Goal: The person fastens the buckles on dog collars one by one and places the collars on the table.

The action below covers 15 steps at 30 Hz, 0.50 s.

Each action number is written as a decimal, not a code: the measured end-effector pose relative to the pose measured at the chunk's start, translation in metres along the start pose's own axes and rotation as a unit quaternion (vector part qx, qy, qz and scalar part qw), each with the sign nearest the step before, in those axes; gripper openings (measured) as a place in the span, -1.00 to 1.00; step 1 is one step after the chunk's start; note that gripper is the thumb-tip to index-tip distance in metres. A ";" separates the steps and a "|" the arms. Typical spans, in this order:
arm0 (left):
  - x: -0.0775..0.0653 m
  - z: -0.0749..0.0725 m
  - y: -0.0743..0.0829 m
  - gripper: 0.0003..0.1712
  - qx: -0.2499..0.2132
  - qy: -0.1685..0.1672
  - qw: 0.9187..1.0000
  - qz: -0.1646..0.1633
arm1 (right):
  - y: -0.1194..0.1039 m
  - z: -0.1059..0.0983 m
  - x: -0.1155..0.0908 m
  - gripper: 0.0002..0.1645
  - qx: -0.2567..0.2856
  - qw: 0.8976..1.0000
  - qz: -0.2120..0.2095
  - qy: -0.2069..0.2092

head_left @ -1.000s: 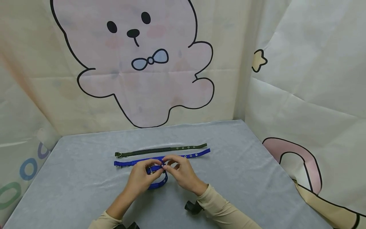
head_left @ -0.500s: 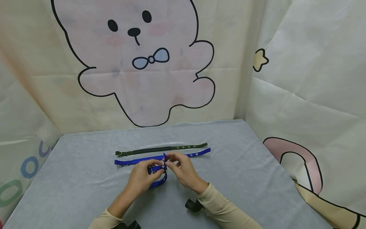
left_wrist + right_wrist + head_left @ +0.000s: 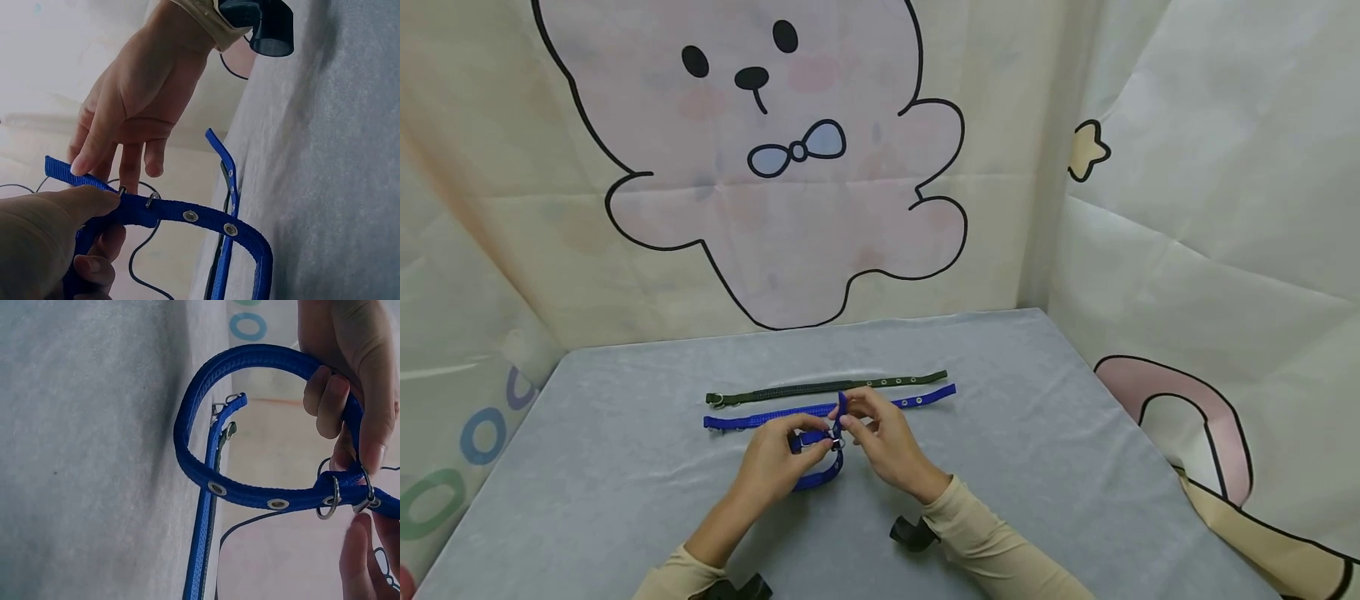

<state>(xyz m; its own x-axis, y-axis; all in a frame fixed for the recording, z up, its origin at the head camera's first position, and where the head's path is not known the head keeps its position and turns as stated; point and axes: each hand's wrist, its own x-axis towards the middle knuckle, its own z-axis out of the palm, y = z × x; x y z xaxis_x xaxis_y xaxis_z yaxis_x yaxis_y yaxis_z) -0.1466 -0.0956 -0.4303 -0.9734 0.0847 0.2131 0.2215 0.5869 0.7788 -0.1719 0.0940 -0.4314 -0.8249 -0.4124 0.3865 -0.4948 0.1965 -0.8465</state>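
A blue pet collar (image 3: 195,456) with metal-rimmed holes is bent into a loop, its strap passing through a metal buckle (image 3: 369,487). A D-ring (image 3: 335,499) hangs beside the buckle. My left hand (image 3: 772,454) grips the collar at the buckle, thumb on top and fingers curled inside the loop. With thumb and fingers, my right hand (image 3: 891,446) pinches the strap's free end (image 3: 62,172), which points upward in the head view. Behind the hands, a second blue collar (image 3: 760,420) lies stretched out on the table, partly hidden by them.
A dark green collar (image 3: 805,390) lies straight, just behind the second blue one. Grey cloth covers the table (image 3: 587,467). Printed curtains (image 3: 985,250) stand at the back and both sides. A black wrist camera (image 3: 913,533) sits at the right sleeve.
The strap's free end has come up through the buckle and now stands higher. My right hand has moved slightly up and right with it; the left hand keeps its grip.
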 end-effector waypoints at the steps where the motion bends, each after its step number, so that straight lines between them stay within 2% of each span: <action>1: 0.000 0.000 0.000 -0.83 -0.001 0.000 1.000 -0.002 | 0.000 0.000 0.000 -0.71 0.003 1.000 0.001 -0.002; 7: 0.001 0.000 -0.003 -0.82 -0.008 -0.003 1.000 -0.007 | 0.002 0.000 0.000 -0.72 0.010 1.000 0.000 0.001; 15: 0.000 0.000 -0.004 -0.81 -0.037 -0.008 0.999 0.008 | 0.004 -0.001 0.002 -0.72 0.010 1.000 0.018 0.012</action>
<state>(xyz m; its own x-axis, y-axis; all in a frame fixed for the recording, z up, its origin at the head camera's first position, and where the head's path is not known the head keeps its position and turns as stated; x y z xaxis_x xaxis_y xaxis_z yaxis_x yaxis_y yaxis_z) -0.1478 -0.0981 -0.4328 -0.9706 0.1071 0.2157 0.2394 0.5249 0.8168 -0.1756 0.0949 -0.4337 -0.8485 -0.3837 0.3644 -0.4598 0.1938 -0.8666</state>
